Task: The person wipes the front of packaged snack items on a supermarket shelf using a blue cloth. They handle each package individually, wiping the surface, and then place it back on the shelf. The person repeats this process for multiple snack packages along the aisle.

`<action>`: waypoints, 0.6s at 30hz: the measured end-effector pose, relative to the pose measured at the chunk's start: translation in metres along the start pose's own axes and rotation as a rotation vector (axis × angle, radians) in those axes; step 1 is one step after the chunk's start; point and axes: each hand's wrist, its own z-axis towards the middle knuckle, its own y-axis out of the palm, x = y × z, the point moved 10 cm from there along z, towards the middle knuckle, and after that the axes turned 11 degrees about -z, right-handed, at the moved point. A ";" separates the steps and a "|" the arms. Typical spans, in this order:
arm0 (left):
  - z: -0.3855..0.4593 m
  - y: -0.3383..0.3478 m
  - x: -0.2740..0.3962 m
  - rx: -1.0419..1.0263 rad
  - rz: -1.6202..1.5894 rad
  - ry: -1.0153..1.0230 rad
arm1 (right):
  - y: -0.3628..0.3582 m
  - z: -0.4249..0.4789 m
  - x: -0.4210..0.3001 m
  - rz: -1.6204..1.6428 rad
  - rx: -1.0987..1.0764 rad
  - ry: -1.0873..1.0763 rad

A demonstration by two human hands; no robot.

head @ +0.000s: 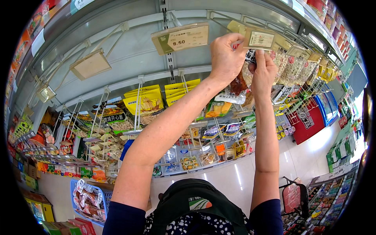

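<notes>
My left hand [226, 58] is raised at the hanging rack, its fingers pinched at the upper left of a vacuum-packed piece of braised meat [238, 85]. On the other side of that pack, my right hand [263, 69] grips its upper part, thumb up. The pack hangs upright between my hands, partly hidden by them. Just above my right thumb, a clear price-tag holder [259, 38] on a hook's end covers some of my left fingertips. Other hanging bagged snacks [293, 67] begin right beside my right hand.
A larger price tag [180, 38] juts out left of my hands. Yellow snack bags [144, 100] hang on lower hooks. A blue plastic basket [107, 196] with several meat packs stands on the floor at left. A folding chair [304, 199] is behind at right, near a red freezer [304, 120].
</notes>
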 end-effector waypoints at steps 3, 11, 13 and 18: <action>0.004 0.003 0.005 0.040 -0.014 0.000 | -0.001 0.005 0.002 -0.045 -0.026 0.015; 0.003 0.009 -0.035 0.056 -0.453 -0.342 | 0.000 0.009 0.000 -0.063 -0.043 0.036; 0.004 0.010 -0.035 0.048 -0.432 -0.336 | -0.001 0.007 -0.005 -0.076 -0.039 0.043; 0.009 0.000 -0.036 0.082 -0.316 -0.217 | 0.006 0.006 0.005 -0.091 -0.093 0.057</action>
